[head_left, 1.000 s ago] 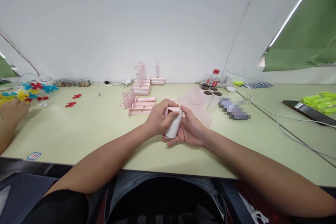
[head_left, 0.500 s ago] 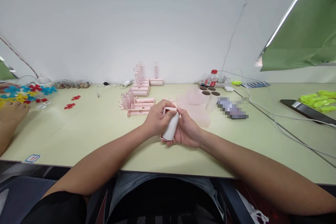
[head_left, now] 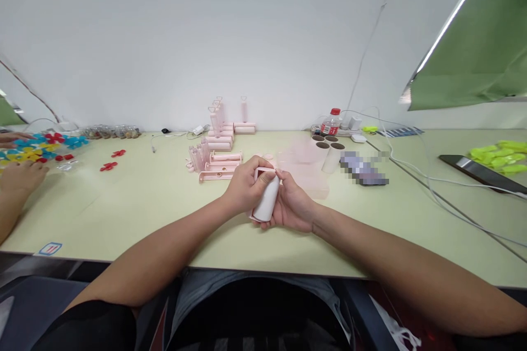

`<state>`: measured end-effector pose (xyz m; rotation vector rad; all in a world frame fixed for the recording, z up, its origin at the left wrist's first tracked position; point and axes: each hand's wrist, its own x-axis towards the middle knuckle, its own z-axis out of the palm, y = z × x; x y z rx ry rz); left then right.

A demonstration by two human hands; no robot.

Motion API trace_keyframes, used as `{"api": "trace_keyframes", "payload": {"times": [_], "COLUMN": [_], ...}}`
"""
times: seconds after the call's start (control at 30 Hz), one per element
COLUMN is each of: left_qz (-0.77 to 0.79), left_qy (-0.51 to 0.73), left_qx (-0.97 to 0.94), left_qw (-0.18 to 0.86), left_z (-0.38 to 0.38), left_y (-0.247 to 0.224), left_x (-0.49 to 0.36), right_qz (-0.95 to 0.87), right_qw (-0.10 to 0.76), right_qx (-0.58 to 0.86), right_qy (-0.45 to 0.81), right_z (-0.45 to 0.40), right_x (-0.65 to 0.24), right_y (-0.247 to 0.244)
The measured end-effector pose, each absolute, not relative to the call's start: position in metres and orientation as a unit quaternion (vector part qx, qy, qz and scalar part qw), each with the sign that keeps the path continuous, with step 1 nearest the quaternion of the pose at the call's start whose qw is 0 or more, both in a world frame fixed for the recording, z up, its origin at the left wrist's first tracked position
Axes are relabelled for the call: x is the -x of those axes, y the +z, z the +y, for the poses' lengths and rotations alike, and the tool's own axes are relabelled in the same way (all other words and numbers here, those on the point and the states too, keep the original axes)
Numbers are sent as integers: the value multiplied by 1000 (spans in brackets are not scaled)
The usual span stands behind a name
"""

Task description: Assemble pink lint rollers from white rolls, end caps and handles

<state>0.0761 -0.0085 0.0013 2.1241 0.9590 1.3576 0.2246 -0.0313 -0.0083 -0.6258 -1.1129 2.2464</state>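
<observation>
Past the straight front edge of the pale-green table (head_left: 123, 208), broad smooth tabletop flanking them, the left hand (head_left: 247, 185) and right hand (head_left: 295, 205) curl around one white cylindrical roll (head_left: 267, 203), left thumb pressed over its upper end. Farther off, three pink plastic holders (head_left: 230, 166) lie left and four upright brown-topped cylinders (head_left: 330, 161) stand right.

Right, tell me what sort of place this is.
Likely a small assembly workshop: pink plastic frames lie in a row, white tubes stand grouped, and a co-worker's hand is at colourful flower-shaped pieces.
</observation>
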Motion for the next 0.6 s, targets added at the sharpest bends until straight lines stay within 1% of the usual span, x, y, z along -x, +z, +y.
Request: {"api": "trace_keyframes", "payload": {"times": [0.17,0.27,0.47,0.6], "left_qz": [364,357,292,303], "left_qy": [489,486,480,481], "left_qx": [-760,-761,-769,-744], "left_qw": [224,239,305,350], "left_z": [-10,-9,-3,0], "left_y": [3,2,-1,-3], "left_x": [-76,-74,-70,-70], "right_qz": [-417,-425,-476,-500], "right_qw": [274,290,371,368], "right_qx": [225,226,243,261], "right_qy": [837,827,759,739], "right_z": [-31,-30,-29,-30], "right_x": [-224,-224,-225,-224], "right_y": [-9,-12,-25,-29]}}
